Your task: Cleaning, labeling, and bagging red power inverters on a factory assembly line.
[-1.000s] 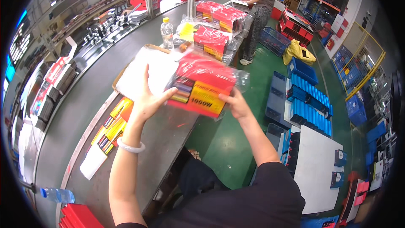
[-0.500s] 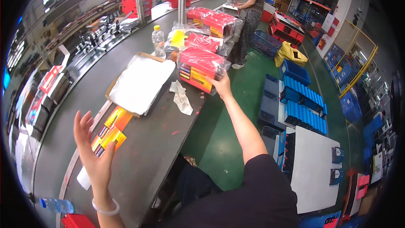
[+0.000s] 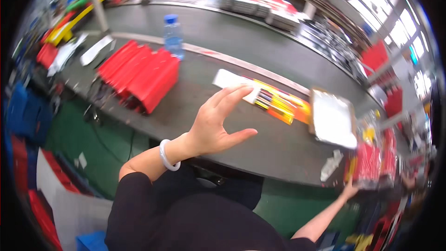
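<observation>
My left hand [image 3: 216, 121], a pale bangle at its wrist, is raised over the table with fingers and thumb apart and nothing in it. Just beyond its fingertips, yellow-and-orange printed labels [image 3: 276, 107] lie flat, beside a white sheet [image 3: 227, 79]. Far to the right, my right hand [image 3: 349, 190] grips the near side of a red box in clear plastic wrap [image 3: 367, 162]. Blur hides its exact finger placement. Other wrapped red boxes [image 3: 389, 151] stand behind that one.
Several red metal housings [image 3: 139, 74] stand left on the dark table [image 3: 204, 72], near a blue-capped water bottle [image 3: 173, 37]. A shallow carton with white sheets [image 3: 332, 118] and a crumpled white glove [image 3: 331, 165] lie at right. Blue bins [image 3: 30, 111] stand at far left.
The view has swung left, bringing the red housings and blue-capped bottle into full sight. My right hand remains at the wrapped red box; my left hand stays open above the table.
</observation>
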A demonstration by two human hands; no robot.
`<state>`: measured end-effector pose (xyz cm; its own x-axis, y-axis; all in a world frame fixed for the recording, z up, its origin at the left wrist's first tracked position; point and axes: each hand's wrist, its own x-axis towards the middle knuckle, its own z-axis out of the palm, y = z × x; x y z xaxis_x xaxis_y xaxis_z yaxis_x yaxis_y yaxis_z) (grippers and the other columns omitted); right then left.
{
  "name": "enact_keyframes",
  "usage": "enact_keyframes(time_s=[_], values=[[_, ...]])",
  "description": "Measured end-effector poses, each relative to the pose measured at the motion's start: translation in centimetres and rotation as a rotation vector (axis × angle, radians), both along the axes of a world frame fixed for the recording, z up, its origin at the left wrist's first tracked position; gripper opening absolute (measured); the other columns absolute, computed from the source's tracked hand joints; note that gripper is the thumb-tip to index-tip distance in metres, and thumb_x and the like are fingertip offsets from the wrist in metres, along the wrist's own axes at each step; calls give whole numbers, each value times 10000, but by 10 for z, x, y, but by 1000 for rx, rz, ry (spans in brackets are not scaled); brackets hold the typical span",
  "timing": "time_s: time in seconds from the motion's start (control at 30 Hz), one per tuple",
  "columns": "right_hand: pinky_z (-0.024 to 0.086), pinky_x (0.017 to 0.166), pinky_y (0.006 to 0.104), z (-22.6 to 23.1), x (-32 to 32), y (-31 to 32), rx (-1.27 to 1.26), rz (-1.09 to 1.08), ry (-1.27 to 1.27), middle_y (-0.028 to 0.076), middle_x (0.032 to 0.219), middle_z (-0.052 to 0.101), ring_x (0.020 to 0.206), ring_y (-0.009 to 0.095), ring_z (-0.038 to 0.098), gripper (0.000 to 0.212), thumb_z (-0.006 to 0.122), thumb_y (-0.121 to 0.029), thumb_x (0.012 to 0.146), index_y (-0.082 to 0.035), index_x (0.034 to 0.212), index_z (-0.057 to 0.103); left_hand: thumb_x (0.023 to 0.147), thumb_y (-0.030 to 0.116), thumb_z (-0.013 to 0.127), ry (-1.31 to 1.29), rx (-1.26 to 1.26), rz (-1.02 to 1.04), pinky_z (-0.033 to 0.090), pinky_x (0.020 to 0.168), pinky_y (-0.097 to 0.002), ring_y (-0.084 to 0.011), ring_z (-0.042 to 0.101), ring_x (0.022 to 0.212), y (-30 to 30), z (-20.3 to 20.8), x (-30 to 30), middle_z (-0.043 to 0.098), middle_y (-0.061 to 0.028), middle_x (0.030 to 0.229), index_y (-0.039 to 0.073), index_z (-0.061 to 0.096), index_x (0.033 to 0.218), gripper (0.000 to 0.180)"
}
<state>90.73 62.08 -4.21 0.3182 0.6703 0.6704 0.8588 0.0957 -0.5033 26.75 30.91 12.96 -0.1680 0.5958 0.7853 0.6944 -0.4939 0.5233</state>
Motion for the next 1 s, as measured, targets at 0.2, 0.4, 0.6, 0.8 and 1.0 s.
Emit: enact_keyframes(time_s=[0.2, 0.4, 0.6, 0.8, 1.0], values=[[468, 851, 371, 37, -137, -37, 486, -348, 148, 179, 1014, 586, 915, 280, 575, 330, 666, -92, 824, 59, 1094, 549, 729, 226, 766, 5, 73, 603, 433, 929, -385, -334, 542, 1092, -91, -26, -52, 550, -175, 1199, 4, 508, 1239, 613], [482, 781, 346, 89, -315, -45, 562, 280, 150, 133, 980, 575, 877, 228, 566, 278, 619, -81, 859, 49, 1087, 526, 626, 388, 829, 66, 19, 1101, 293, 1033, -467, -380, 354, 1245, -129, -66, -95, 341, -215, 1367, 2, 336, 1363, 967], [406, 928, 321, 115, -561, -127, -54, 1304, 164, 89, 1056, 612, 1039, 202, 553, 335, 593, -21, 825, -14, 1159, 567, 535, 452, 860, 105, -154, 1305, 232, 1045, -524, -411, 261, 1287, -131, -85, -108, 260, -224, 1400, 61, 349, 1347, 1035], [381, 987, 330, 82, -688, -162, -198, 1687, 114, 101, 1134, 621, 1113, 211, 551, 404, 612, -87, 833, -42, 1227, 537, 547, 309, 874, 123, -63, 1315, 246, 1027, -553, -434, 247, 1285, -118, -89, -118, 244, -224, 1397, 64, 469, 1166, 779], [370, 1028, 348, 41, -750, -190, -604, 1894, 271, 132, 1236, 583, 1197, 248, 511, 515, 598, -53, 778, -6, 1277, 483, 557, 231, 867, 107, 68, 1179, 297, 992, -524, -414, 329, 1210, -114, -98, -112, 334, -209, 1303, 54, 468, 1133, 723]])
